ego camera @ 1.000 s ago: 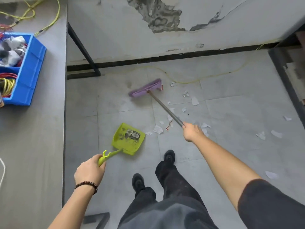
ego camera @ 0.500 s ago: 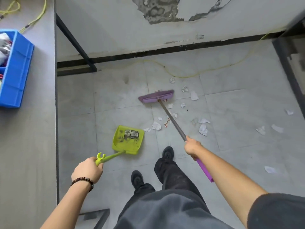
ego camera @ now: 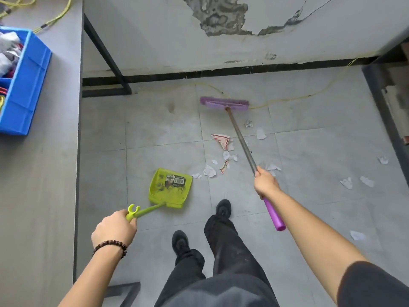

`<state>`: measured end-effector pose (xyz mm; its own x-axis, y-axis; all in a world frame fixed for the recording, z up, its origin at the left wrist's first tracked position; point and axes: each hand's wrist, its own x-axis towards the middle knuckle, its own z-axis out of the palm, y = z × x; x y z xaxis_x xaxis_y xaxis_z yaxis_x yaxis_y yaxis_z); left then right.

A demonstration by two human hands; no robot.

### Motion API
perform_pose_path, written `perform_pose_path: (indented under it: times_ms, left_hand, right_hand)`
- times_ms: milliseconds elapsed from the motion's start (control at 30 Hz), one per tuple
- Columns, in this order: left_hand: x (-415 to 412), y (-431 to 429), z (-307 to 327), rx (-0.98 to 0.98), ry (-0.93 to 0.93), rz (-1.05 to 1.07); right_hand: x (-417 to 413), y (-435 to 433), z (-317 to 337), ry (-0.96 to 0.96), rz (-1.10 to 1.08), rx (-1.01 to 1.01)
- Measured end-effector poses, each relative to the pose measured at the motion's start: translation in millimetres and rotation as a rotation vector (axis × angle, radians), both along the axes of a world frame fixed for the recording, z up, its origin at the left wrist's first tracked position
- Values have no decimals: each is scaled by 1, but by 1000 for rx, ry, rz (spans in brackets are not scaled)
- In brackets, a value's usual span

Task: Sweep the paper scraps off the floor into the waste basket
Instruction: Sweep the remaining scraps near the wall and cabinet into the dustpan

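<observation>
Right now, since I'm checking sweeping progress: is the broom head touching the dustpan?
No, the purple broom head sits far out near the wall, well apart from the green dustpan, with paper scraps lying between them.

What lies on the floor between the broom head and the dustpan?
Head view: torn paper scraps, white and red-printed, are strewn between the broom head and the dustpan.

Table leg (ego camera: 104,47) blocks left; floor (ego camera: 161,134) apparently open.

The blue plastic crate (ego camera: 26,85) of crumpled cloth runs off the left edge, and the barcode sticker (ego camera: 178,181) inside the lime-green plastic dustpan (ego camera: 169,189) is too small to read.
</observation>
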<state>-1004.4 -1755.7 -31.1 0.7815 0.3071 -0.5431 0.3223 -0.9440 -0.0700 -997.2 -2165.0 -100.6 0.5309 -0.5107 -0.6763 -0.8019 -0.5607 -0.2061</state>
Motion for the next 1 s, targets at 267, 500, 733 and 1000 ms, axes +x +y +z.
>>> perform_pose_path:
  times_ms: [267,500,733,1000]
  left_hand:
    - [5,6,-2,71,-30,-13]
    - [11,-9,-2,43,1,-58]
    - [8,-3,6,5,38,-149]
    - [-2,18,11,100,-8,-625]
  right_hand:
    - [41,1,-67,262,31,76]
    - [-91,50,0,333,-543,505]
    - [-105,42,14,122,-652,388]
    - [-74,36,23,-6,-649,365]
